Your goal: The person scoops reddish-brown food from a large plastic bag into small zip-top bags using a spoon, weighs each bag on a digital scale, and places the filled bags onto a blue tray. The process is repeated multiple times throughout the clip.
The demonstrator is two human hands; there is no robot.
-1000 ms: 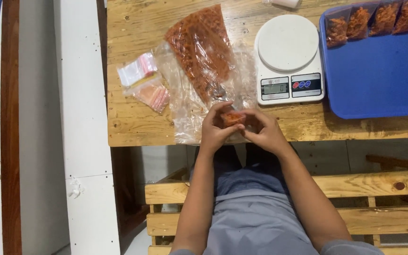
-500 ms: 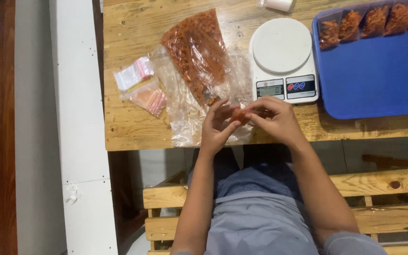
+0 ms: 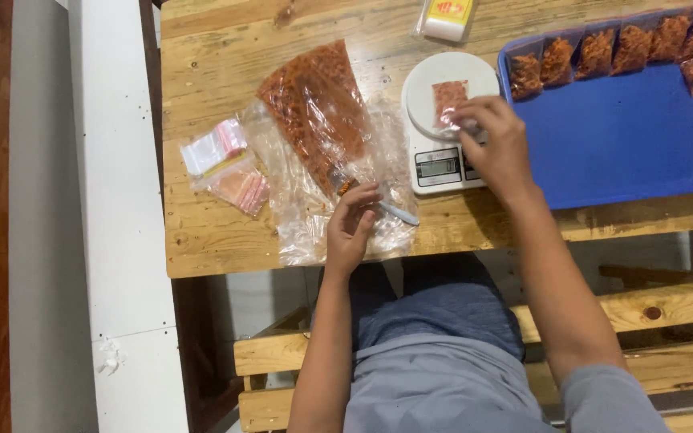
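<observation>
Across the right end of the table [image 3: 218, 240] lies a blue tray [image 3: 619, 144] with small filled packets [image 3: 595, 52] lined along its far and right edges. Left of it, mid-table, rests a big clear bag of orange-red crumbs [image 3: 318, 108]. Between them stands a white scale [image 3: 443, 120]; the right hand [image 3: 499, 148] pinches a small filled pouch [image 3: 448, 100] on its plate. Near the front edge, the left hand [image 3: 352, 228] grips a spoon [image 3: 374, 200].

Knotty wooden table [image 3: 218, 240], slatted wooden bench [image 3: 667, 309] beneath, white panel [image 3: 114, 240] alongside.
</observation>
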